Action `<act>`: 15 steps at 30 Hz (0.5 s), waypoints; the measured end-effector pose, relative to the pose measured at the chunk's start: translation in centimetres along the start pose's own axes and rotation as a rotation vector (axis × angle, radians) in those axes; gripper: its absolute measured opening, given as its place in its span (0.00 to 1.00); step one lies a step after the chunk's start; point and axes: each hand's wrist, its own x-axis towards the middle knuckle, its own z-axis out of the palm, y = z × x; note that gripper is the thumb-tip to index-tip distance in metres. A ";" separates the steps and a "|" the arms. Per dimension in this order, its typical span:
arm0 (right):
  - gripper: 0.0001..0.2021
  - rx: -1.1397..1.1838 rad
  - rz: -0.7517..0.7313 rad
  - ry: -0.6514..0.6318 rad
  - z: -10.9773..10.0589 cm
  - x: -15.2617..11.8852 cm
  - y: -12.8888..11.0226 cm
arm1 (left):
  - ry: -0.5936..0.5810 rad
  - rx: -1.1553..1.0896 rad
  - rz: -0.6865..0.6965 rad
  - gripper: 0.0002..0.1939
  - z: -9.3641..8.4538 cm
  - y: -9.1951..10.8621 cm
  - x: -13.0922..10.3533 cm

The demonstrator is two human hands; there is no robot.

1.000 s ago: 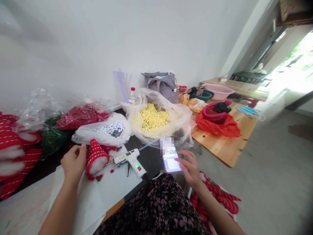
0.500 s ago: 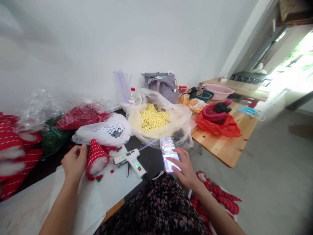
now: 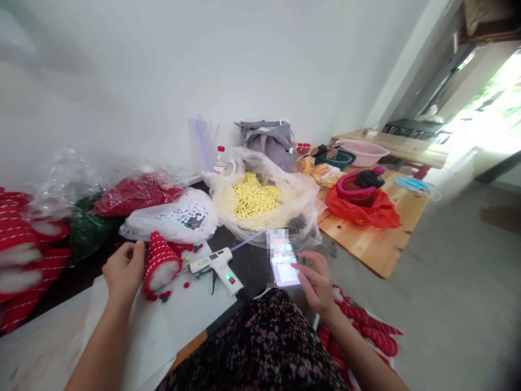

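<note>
Though bright-screened, the phone point(image 3: 284, 267) partly under the right fingers point(image 3: 306, 272).

Head-height view, forward and down

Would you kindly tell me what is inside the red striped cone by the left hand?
White fluffy material shows at the wide end of the red striped cone; anything deeper inside is hidden.

To your right, a wooden worktop point(image 3: 378, 247) carries a red plastic bag point(image 3: 368, 215); a blue face mask point(image 3: 413, 185) lies at the worktop's right-hand edge. Beyond these you have a pink basin point(image 3: 363, 153) beside a dark green basin point(image 3: 345, 158). A grey bag point(image 3: 271, 142) stands before the wall point(image 3: 163, 81), a red-capped bottle point(image 3: 220, 159) to its left.
</note>
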 end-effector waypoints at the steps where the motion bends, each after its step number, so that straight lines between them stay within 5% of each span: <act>1: 0.14 0.012 -0.016 -0.021 0.0 0.0 0.0 | 0.002 0.001 -0.001 0.16 0.0 0.0 0.0; 15: 0.15 0.077 -0.061 -0.173 0.2 -0.3 0.0 | -0.001 -0.020 -0.009 0.16 0.0 -0.1 0.0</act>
